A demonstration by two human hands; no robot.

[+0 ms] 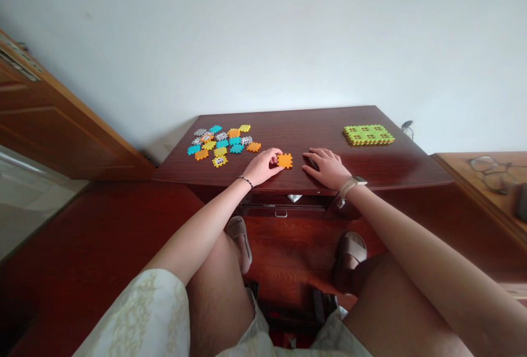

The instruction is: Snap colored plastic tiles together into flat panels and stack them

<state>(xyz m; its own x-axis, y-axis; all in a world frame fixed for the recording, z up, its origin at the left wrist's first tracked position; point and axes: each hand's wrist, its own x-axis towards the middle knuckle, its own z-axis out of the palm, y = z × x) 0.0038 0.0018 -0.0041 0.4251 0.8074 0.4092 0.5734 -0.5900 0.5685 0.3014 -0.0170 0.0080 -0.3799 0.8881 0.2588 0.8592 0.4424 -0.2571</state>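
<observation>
An orange square puzzle tile (285, 160) with notched edges is pinched at its left side between the thumb and fingers of my left hand (263, 166). To its right, my right hand (327, 167) rests on the dark red-brown table (288, 126), fingers spread and holding nothing; a small gap separates it from the tile. Left of my hands lie several loose interlocking tiles in orange, blue, yellow and grey, among them a blue tile (236, 149) and an orange tile (254, 147). Some carry black and white printed marks too small to read.
A stack of yellow-green and orange grid panels (368, 134) sits at the table's right. Eyeglasses (498, 173) lie on a lower wooden surface (457, 167) at the right. Behind the table is a white wall; a wooden door (61, 121) stands at the left.
</observation>
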